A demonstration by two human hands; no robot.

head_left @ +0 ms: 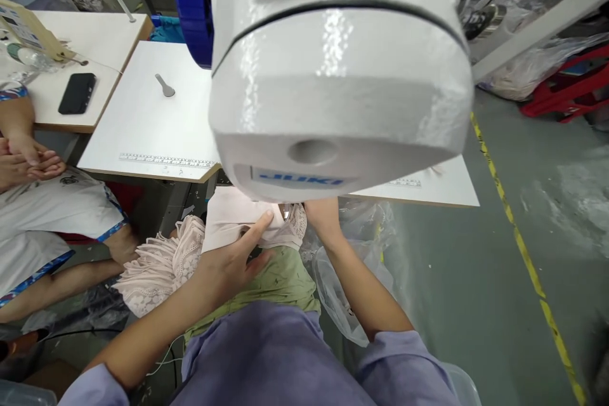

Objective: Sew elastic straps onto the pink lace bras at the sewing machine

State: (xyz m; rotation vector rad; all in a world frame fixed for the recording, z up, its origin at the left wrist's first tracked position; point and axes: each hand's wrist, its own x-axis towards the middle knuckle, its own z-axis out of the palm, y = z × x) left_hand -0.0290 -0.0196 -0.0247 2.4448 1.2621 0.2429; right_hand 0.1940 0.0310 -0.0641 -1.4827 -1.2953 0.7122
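Observation:
A pale pink, lace-trimmed fabric piece (227, 208) lies under the head of a white sewing machine (340, 101). My left hand (233, 258) holds its near side, one finger stretched over the top towards a small metal part (285, 210) by the lace. The rest of the left fingers are partly hidden by the cloth. At the fabric's right edge is my right hand (323, 214), its fingers out of sight behind the machine head. A bundle of pale pink lace pieces (164, 260) hangs at the left, beside my left forearm.
The white tabletop (143, 114) carries a printed ruler scale (166, 160) and a small grey spoon-shaped item (165, 85). A black phone (77, 93) lies on the neighbouring table. Another person's clasped hands (33, 162) are at left. Clear plastic (354, 292) hangs right of my lap.

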